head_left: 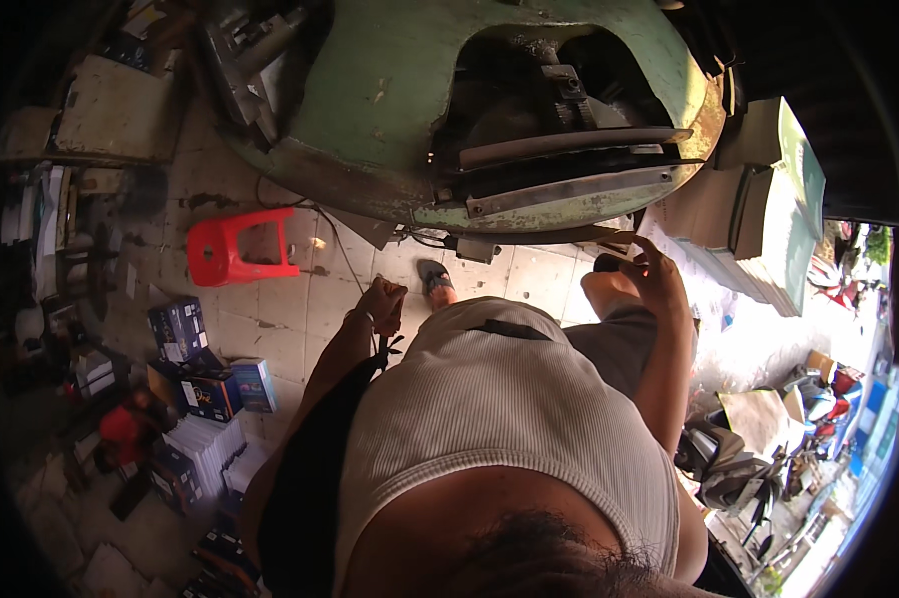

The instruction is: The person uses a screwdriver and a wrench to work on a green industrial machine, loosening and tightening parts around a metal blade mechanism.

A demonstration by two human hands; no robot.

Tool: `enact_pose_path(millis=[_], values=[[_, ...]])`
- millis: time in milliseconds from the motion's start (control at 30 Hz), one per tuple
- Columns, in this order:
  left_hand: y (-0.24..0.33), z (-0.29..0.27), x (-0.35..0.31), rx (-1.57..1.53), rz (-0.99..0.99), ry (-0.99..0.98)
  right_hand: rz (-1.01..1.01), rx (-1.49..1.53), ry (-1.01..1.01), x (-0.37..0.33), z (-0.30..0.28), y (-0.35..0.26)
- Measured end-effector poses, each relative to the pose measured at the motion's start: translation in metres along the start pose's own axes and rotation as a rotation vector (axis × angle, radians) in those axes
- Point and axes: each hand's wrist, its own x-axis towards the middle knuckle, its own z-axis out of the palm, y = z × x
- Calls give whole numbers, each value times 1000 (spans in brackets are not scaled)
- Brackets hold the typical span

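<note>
A large, worn green metal machine (370, 95) fills the far side, with a dark opening and curved metal bars (569, 189) along its near edge. My right hand (658, 279) is raised at the machine's right front edge, its fingers curled together beside a small pale piece (619, 247). Whether they grip that piece is hard to make out. Lower and to the left, my left hand (380, 301) is closed in front of my body, away from the machine. What it holds, if anything, is hidden.
A red plastic stool (210, 251) stands on the tiled floor at left. Dark blue boxes (210, 394) and paper stacks (205, 448) lie near a person in red (126, 429). Tall paper stacks (753, 214) flank the machine's right side. A motorbike (738, 468) stands at lower right.
</note>
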Motion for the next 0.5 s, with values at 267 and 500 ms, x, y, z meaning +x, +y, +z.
enact_pose_path(millis=[267,500], values=[[-13,-1,0,62,16,39,7,23,-11,0,-3,-11],[-2,-1,-2,0,-50,-33,16,35,-19,0,-7,-11]])
